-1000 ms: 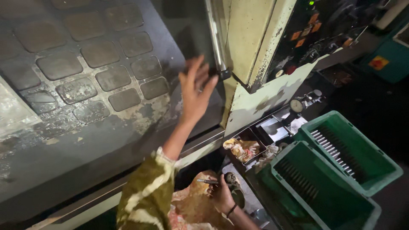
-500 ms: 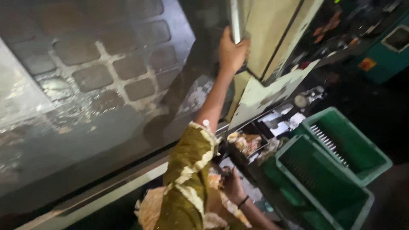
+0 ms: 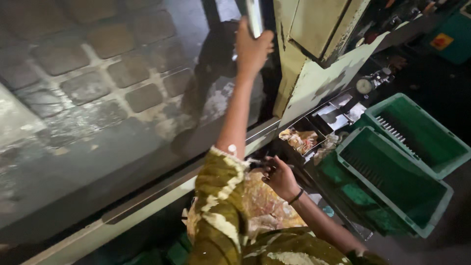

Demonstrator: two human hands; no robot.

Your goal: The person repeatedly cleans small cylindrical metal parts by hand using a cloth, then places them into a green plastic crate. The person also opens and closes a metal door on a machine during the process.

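My left hand point(image 3: 251, 46) is raised and closed around the vertical metal handle point(image 3: 255, 14) at the right edge of a machine's sliding door point(image 3: 98, 98), whose dirty window shows a grid of dark pads. My right hand point(image 3: 280, 177) is lower, near the machine's sill, and pinches a thin metal tool point(image 3: 257, 161) above a crumpled, stained rag point(image 3: 265, 206). A dark band circles the right wrist. My patterned sleeve covers the left upper arm.
Two green plastic crates point(image 3: 392, 176) point(image 3: 417, 132) stand at the right. A small tray with rags point(image 3: 299, 140) and a dial gauge point(image 3: 364, 86) sit below the pale green machine housing point(image 3: 314, 83). The floor to the far right is dark.
My left hand left the door's face, rose to the right and took hold of the handle. The view has shifted, and the right hand has come further into sight.
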